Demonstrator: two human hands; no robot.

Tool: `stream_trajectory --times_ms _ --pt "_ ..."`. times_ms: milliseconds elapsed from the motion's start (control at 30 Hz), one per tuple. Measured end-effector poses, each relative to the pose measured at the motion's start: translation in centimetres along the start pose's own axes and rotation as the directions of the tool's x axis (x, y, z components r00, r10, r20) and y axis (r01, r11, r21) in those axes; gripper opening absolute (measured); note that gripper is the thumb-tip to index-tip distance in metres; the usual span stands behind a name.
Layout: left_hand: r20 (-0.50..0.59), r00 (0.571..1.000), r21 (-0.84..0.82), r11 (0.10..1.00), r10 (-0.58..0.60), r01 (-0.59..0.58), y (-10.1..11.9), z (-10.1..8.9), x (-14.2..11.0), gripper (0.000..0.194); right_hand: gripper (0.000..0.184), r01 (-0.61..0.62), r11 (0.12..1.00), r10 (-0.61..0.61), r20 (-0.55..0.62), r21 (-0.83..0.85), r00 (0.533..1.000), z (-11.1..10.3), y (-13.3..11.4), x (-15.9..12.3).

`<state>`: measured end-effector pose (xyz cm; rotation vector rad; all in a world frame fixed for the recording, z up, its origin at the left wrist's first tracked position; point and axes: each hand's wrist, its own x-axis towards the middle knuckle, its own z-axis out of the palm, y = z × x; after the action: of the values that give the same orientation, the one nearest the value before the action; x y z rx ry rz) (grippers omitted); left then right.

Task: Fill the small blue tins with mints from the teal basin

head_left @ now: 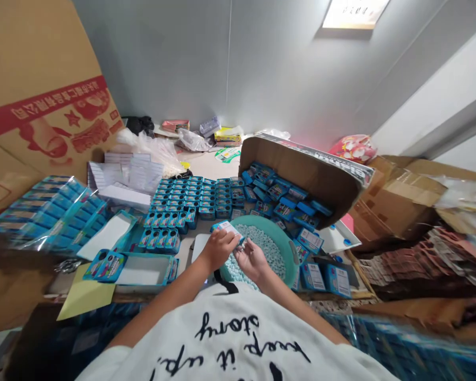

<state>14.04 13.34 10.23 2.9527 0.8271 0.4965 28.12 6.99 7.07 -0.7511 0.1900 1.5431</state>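
Observation:
My left hand [219,247] holds a small blue box [227,228] over the near rim of a teal basin [287,248]. The basin is full of small pale blue pellets [264,246]. Beside it, my right hand [250,259] hovers over the pellets with its fingers pinched together near the box's open end. Whether it pinches pellets I cannot tell. Rows of matching small blue boxes [190,196] stand on the table behind my hands.
A tipped cardboard carton [309,177] spills blue boxes at the right. An open blue tray [140,270] and a yellow sheet [85,296] lie at the left. Wrapped packs of blue boxes [43,211], white card stacks [127,174] and brown cartons [396,206] crowd the sides.

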Motion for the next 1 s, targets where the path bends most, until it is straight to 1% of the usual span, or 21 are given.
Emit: stream_trajectory --times_ms 100,167,267,367,433,500,567,600,633,667,700,733,800,833,867,900,933,967,1000 --pt "0.038 0.997 -0.038 0.997 -0.07 0.072 -0.5 -0.1 0.2 0.041 0.031 -0.065 0.997 0.067 -0.039 0.038 0.997 0.4 -0.2 -0.6" --pt "0.046 0.993 -0.103 0.988 -0.108 0.112 -0.7 0.0 0.1 0.042 0.033 -0.104 0.993 0.106 -0.03 0.05 0.994 0.7 -0.2 -0.9" --pt "0.095 0.993 -0.181 0.979 -0.076 0.093 -0.7 0.5 -0.1 0.043 0.033 -0.132 0.991 0.132 0.004 0.027 0.991 0.9 -0.2 -1.0" --pt "0.119 0.993 -0.216 0.975 -0.019 0.044 -0.3 1.1 0.1 0.045 0.034 -0.093 0.995 0.093 -0.027 0.025 0.995 0.5 -0.4 -0.8" --pt "0.107 0.994 -0.197 0.98 -0.021 0.042 -0.1 1.4 0.4 0.045 0.033 -0.084 0.996 0.084 -0.013 0.034 0.996 0.1 -0.6 -0.7" --pt "0.115 0.993 -0.15 0.988 -0.03 0.048 0.0 1.6 0.8 0.043 0.03 -0.115 0.993 0.115 0.039 0.013 0.993 -0.6 -0.9 -0.8" --pt "0.121 0.992 -0.123 0.992 -0.027 0.042 0.0 1.5 0.9 0.042 0.028 -0.116 0.992 0.12 0.081 -0.048 0.989 -1.4 -1.1 -1.0" --pt "0.11 0.993 -0.121 0.991 -0.035 0.049 -0.1 1.5 0.9 0.044 0.029 -0.09 0.991 0.099 0.084 -0.102 0.992 -1.9 -1.3 -1.0" --pt "0.091 0.995 -0.128 0.99 -0.053 0.064 -0.1 1.4 0.8 0.046 0.031 -0.046 0.982 0.06 0.076 -0.181 0.995 -2.3 -1.4 -0.9" --pt "0.065 0.995 -0.14 0.986 -0.081 0.09 -0.2 1.3 0.7 0.05 0.035 0.022 0.952 -0.002 0.064 -0.307 0.998 -2.7 -1.6 -0.8" --pt "0.037 0.992 -0.156 0.979 -0.124 0.128 -0.3 1.1 0.5 0.053 0.041 0.098 0.884 -0.08 0.058 -0.457 0.995 -3.1 -1.8 -0.7" --pt "0.008 0.984 -0.176 0.968 -0.179 0.177 -0.5 1.0 0.4 0.057 0.046 0.166 0.784 -0.161 0.062 -0.598 0.985 -3.6 -2.1 -0.5" --pt "-0.04 0.952 -0.225 0.932 -0.302 0.286 -1.0 0.7 0.0 0.06 0.05 0.259 0.568 -0.287 0.106 -0.781 0.952 -4.6 -2.8 -0.4" --pt "-0.06 0.929 -0.253 0.906 -0.366 0.34 -1.3 0.6 -0.3 0.06 0.049 0.292 0.448 -0.327 0.149 -0.845 0.933 -5.2 -3.2 -0.5" --pt "-0.08 0.901 -0.286 0.875 -0.427 0.39 -1.8 0.6 -0.6 0.058 0.048 0.314 0.313 -0.35 0.198 -0.896 0.916 -5.9 -3.5 -0.7" --pt "-0.094 0.873 -0.324 0.844 -0.479 0.428 -2.3 0.5 -1.0 0.056 0.045 0.315 0.156 -0.359 0.243 -0.936 0.901 -6.7 -3.8 -1.1" --pt "-0.101 0.845 -0.365 0.81 -0.524 0.459 -2.9 0.5 -1.4 0.054 0.042 0.295 -0.031 -0.357 0.286 -0.955 0.889 -7.5 -4.0 -1.6" --pt "-0.1 0.814 -0.407 0.77 -0.572 0.491 -3.5 0.6 -1.9 0.051 0.039 0.249 -0.211 -0.349 0.311 -0.945 0.884 -8.4 -4.2 -2.1" --pt "-0.091 0.778 -0.442 0.725 -0.622 0.528 -4.2 0.7 -2.5 0.049 0.038 0.189 -0.349 -0.342 0.312 -0.918 0.886 -9.3 -4.2 -2.8"
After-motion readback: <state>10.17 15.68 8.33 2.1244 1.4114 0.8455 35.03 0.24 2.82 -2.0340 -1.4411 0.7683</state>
